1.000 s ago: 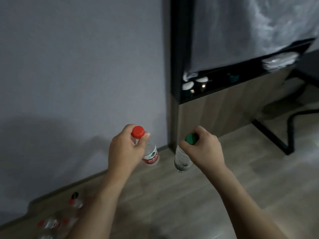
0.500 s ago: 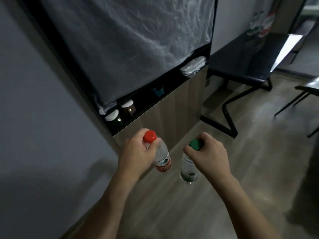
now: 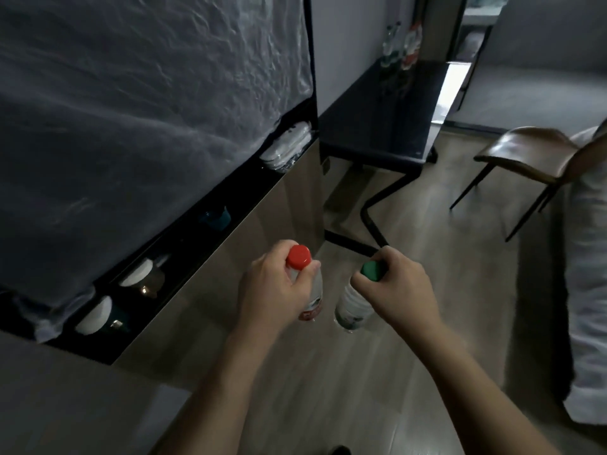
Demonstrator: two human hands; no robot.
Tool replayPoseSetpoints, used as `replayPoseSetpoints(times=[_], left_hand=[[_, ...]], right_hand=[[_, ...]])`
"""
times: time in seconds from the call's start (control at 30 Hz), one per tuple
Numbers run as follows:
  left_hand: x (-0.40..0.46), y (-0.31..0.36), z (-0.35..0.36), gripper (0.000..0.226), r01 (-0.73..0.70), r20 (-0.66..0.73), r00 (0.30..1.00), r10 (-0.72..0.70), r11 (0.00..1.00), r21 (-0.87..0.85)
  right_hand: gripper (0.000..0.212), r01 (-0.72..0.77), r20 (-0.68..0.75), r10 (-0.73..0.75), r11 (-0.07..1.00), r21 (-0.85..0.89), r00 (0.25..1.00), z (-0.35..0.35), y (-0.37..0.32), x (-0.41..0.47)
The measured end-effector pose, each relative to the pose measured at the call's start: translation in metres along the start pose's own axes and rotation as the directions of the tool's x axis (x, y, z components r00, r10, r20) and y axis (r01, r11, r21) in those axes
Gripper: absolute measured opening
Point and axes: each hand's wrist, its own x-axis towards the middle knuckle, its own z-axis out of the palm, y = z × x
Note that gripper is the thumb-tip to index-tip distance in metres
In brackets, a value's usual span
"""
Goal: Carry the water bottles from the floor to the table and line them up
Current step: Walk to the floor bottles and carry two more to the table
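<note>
A wood floor (image 3: pixel 427 257) runs ahead to a dark table (image 3: pixel 377 126) with bottles (image 3: pixel 402 44) at its far end. The left hand (image 3: pixel 272 290) curls tight round the red-capped bottle (image 3: pixel 313 292). The right hand (image 3: pixel 397 287) pinches the green-capped bottle (image 3: pixel 353 307) by its neck. Both bottles hang above the floor, close together. A chair (image 3: pixel 532 152) stands to the right.

Both forearms bare, no sleeves; left grip (image 3: pixel 274 287), right grip (image 3: pixel 399 289) ungloved.
</note>
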Motion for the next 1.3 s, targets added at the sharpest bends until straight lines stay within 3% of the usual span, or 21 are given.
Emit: replayPoseSetpoints(times=[0.27,0.73,0.93,1.3], left_hand=[[0.106,0.064,0.097,0.024,-0.014,0.036,0.999,0.017,0.998,-0.069],[0.280,0.211,0.270,0.016,-0.099,0.002,0.995,0.099,0.992,-0.083],[0.353,0.245,0.342,0.015,-0.107,0.037,0.993,0.112,0.987,-0.116],[0.540,0.293,0.474,0.019,-0.168,0.080,0.980,0.180,0.976,-0.139]], right_hand=[[0.025,-0.012,-0.098,0.016,0.999,0.043,0.995,-0.049,0.075,0.119],[0.025,-0.011,-0.139,0.017,0.999,0.043,0.990,-0.173,0.210,0.337],[0.027,-0.077,-0.158,0.084,0.996,0.054,0.984,-0.198,0.266,0.427],[0.026,-0.046,-0.166,0.044,0.999,-0.005,0.985,-0.238,0.334,0.643]])
